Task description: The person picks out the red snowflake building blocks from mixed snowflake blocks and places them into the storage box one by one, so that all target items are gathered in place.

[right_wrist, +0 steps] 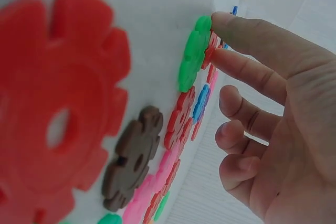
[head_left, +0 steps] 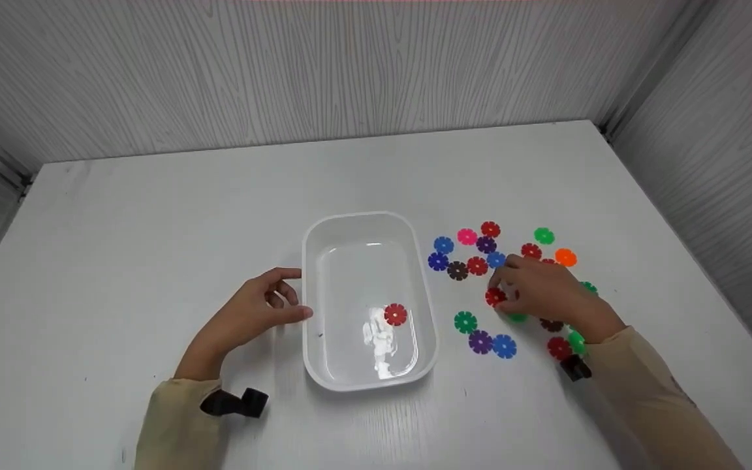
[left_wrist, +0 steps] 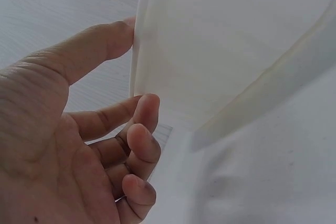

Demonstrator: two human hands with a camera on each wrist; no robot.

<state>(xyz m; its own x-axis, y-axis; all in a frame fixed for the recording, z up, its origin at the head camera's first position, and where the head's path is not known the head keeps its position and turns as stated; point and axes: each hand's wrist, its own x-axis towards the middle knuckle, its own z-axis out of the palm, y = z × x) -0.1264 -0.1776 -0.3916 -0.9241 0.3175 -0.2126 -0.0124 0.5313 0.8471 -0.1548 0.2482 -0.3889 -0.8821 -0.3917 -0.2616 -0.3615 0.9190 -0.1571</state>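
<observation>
My left hand (head_left: 252, 313) holds the left rim of a white plastic tray (head_left: 306, 352), with the thumb on the rim and the index finger against the side. In the left wrist view, the other fingers curl loosely beside the tray wall (left_wrist: 220, 51). One red notched disc (head_left: 395, 314) lies inside the tray. Right of it, my right hand (head_left: 539, 290) pinches another red notched disc (head_left: 495, 297) between thumb and index finger at the table surface. A light green disc (right_wrist: 194, 56) lies partly under that thumb; the remaining fingers are bent and touch nothing visible.
Several coloured notched discs lie about the right hand, among them a blue one (head_left: 443, 245), a pink one (head_left: 467, 236) and an orange one (head_left: 565, 257). A green disc (head_left: 465, 322) lies near the tray's right side. Grey wood-grain panels (head_left: 324, 72) border the white table (head_left: 154, 215).
</observation>
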